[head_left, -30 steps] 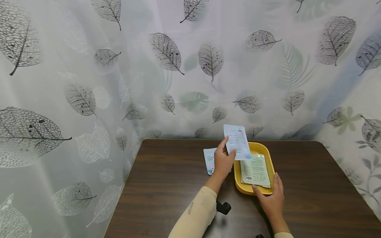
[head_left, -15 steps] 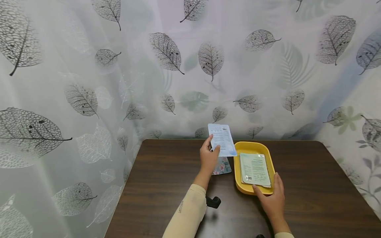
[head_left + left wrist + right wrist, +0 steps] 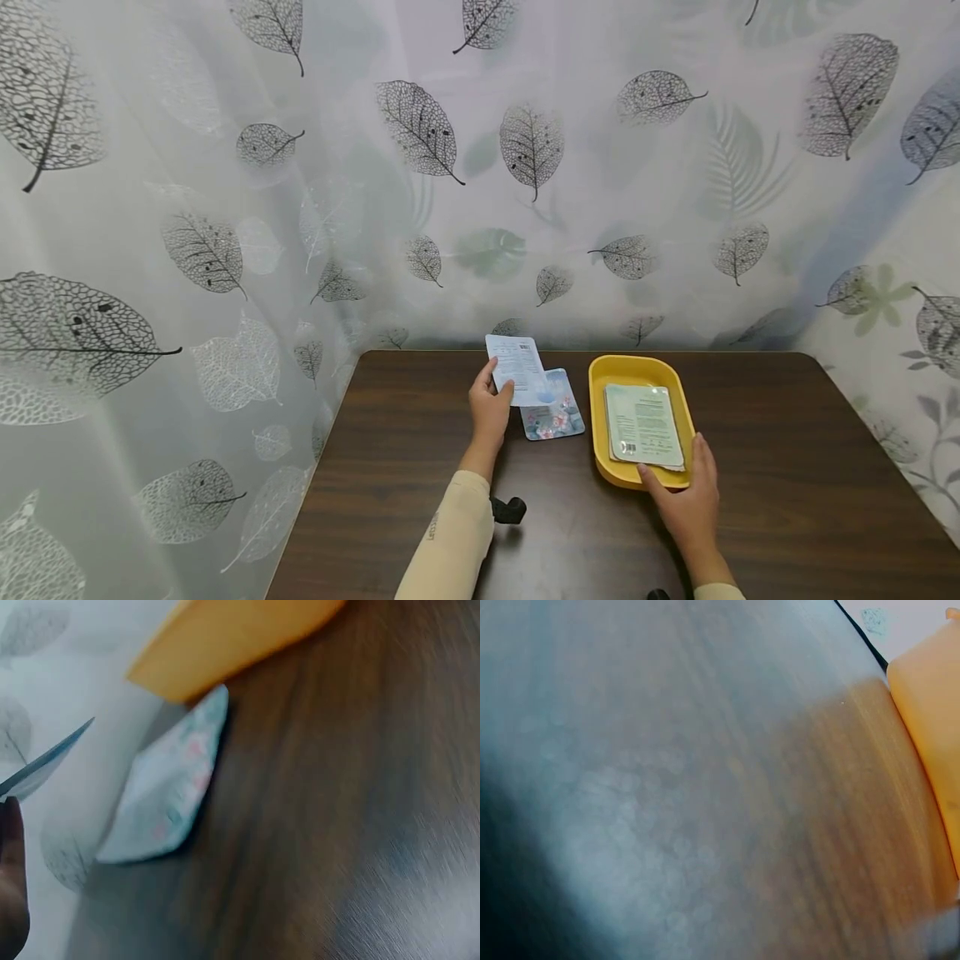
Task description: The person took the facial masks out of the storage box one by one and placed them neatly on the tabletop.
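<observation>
Between the thumb and fingers of my left hand is a light blue sachet, printed side with barcode facing up. It is raised and overlaps a flower-printed blue sachet in the head view. That flowered sachet lies on the table in the left wrist view, apart from the held sachet. My right hand grips the near right corner of a yellow tray, thumb at its front and fingers along its right side. Inside the tray lies a small stack of pale green sachets.
The dark wooden table ends at a leaf-patterned curtain behind. A black fitting sits at the left wrist, and part of another black piece shows by the right forearm.
My left hand has carried the light blue sachet leftward from over the tray and then lowered it near the flowered sachet, which shows more now. The right hand stays at the tray.
</observation>
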Tool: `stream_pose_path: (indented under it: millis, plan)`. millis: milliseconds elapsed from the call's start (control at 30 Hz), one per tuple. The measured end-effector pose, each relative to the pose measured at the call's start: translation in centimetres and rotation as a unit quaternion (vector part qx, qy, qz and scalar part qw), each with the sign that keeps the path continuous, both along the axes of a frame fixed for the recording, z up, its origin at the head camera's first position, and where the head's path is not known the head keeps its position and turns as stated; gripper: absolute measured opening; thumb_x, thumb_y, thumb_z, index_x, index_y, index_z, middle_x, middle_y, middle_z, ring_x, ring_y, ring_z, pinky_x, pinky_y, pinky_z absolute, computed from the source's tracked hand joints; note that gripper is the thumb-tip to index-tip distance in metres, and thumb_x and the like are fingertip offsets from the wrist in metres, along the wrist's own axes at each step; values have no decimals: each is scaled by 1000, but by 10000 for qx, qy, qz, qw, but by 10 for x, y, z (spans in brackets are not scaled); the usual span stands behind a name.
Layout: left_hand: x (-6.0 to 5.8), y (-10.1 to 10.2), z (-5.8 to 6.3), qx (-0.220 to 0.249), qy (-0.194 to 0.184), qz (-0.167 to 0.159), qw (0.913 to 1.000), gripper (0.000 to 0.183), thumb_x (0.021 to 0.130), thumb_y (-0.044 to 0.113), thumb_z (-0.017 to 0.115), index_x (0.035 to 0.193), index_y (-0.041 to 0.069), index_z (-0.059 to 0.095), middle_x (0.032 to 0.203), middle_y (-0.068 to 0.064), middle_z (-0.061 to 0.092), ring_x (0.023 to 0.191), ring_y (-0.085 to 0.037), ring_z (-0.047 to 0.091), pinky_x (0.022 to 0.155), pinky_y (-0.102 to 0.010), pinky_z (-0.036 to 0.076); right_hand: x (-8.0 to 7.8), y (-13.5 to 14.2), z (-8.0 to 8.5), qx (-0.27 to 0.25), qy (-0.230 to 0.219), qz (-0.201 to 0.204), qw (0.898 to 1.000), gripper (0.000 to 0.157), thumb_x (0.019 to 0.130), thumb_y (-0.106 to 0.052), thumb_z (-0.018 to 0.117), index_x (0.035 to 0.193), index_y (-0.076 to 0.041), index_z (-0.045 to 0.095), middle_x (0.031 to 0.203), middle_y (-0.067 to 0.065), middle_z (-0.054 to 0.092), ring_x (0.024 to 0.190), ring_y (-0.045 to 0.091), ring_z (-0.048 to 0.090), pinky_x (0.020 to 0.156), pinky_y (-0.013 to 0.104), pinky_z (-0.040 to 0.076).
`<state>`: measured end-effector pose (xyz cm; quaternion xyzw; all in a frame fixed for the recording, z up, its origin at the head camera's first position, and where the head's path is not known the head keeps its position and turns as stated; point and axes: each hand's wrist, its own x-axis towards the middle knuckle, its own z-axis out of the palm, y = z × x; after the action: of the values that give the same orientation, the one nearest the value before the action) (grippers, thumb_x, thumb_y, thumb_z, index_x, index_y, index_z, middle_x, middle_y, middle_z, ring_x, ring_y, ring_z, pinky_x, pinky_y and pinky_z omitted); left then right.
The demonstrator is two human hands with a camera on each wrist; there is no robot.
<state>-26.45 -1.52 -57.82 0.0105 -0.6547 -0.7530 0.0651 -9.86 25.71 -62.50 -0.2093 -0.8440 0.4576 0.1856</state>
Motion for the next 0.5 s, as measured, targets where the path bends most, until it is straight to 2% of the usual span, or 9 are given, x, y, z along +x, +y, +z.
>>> stream_pose_path:
  millis: [233,400,500]
  plan:
    - [2,-12,-27,-214,-168,158,9995,58,92,-8,60,149,-1,49,145,-27,56,128,-36,62,89,-25,57,1,-1,2,13,-64,4,10000,112,82,-38,83,165,-12,13,170,20,18,154,45,22,122,66,20]
    - [5,-16,-36,-442,-153,121,9988,57,92,-10,57,148,-6,47,147,-29,53,132,-38,58,91,-23,55,1,-1,3,27,-167,-13,9999,112,82,-39,82,165,-13,12,170,19,16,154,44,21,122,66,20]
    - [6,-20,-41,-659,-207,127,9975,56,92,-10,56,147,-6,49,146,-28,55,129,-37,60,95,-30,55,2,-1,4,11,-186,-17,9998,112,83,-40,82,165,-13,12,170,19,16,154,45,21,122,66,20]
